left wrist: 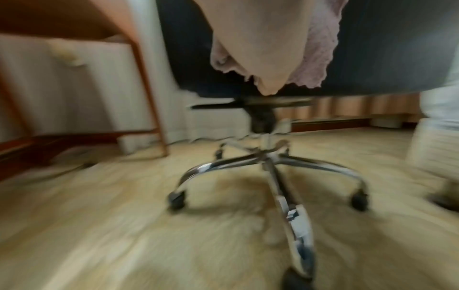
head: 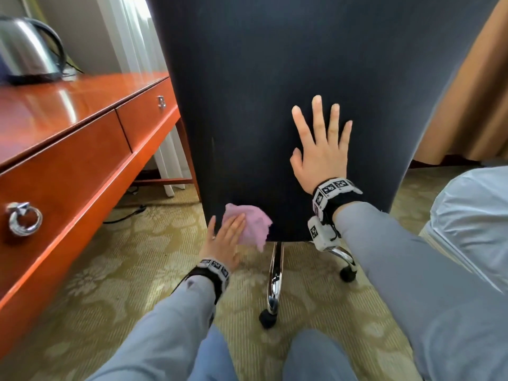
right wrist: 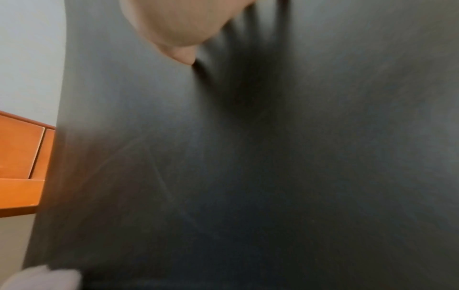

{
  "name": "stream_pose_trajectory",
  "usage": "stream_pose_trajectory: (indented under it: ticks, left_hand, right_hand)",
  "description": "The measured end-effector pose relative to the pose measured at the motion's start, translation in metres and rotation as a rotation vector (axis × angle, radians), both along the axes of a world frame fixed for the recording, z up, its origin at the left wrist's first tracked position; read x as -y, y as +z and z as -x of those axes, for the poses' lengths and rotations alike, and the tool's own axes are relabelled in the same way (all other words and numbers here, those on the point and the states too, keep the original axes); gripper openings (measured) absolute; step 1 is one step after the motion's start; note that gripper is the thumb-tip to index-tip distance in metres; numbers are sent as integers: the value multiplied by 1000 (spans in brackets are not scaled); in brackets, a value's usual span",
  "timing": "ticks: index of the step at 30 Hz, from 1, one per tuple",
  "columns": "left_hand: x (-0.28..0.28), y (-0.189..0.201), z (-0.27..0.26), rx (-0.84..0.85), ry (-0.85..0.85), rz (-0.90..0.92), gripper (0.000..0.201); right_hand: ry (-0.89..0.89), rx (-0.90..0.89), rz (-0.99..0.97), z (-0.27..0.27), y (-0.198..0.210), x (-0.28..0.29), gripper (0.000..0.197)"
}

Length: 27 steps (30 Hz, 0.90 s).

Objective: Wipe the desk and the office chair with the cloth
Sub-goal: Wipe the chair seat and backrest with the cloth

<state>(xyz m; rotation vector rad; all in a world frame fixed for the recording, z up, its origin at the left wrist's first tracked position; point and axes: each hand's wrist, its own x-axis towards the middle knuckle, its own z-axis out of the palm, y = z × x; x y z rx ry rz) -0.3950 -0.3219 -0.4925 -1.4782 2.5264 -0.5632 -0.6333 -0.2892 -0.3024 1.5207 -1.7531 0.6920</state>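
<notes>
The dark back of the office chair (head: 275,78) fills the middle of the head view. My left hand (head: 225,237) presses a pink cloth (head: 254,225) flat against the lower left corner of the chair back, fingers straight. In the left wrist view the cloth (left wrist: 320,49) hangs out from under my palm, blurred. My right hand (head: 321,149) lies flat on the chair back (right wrist: 273,157) with fingers spread, holding nothing. The red-brown desk (head: 68,105) stands at the left.
A steel kettle (head: 24,48) sits on the desk's far end. Ring pulls (head: 23,218) hang on the drawers. The chair's chrome legs and castors (left wrist: 273,166) spread over the patterned carpet. A cable lies under the desk. Tan curtains (head: 467,105) hang at the right.
</notes>
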Motion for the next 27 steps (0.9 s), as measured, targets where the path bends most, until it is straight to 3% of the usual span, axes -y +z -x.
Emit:
stream_pose_trajectory:
  ticks: [3, 8, 16, 18, 21, 23, 25, 27]
  left_hand:
    - [5, -6, -42, -153, 155, -83, 89]
    - [-9, -7, 22, -434, 222, -180, 97]
    - [-30, -48, 38, -375, 262, -437, 90]
    - [-16, -33, 42, -592, 289, -361, 96]
    - [16, 18, 51, -1037, 348, -101, 107]
    - [21, 41, 57, -1206, 325, -96, 108]
    - [12, 36, 61, -1140, 238, -104, 102]
    - [-6, 11, 63, -923, 166, -158, 98]
  right_hand:
    - [2, 9, 1, -3, -1, 2, 82]
    - [16, 21, 6, -7, 0, 5, 83]
    - [10, 30, 16, -6, -3, 5, 82]
    - [13, 28, 5, -7, -3, 4, 82]
    - [27, 35, 6, -11, -2, 5, 82]
    - [24, 39, 5, -16, -2, 8, 82]
    - [22, 41, 15, -20, 0, 10, 83]
    - [26, 40, 20, -20, -1, 12, 83]
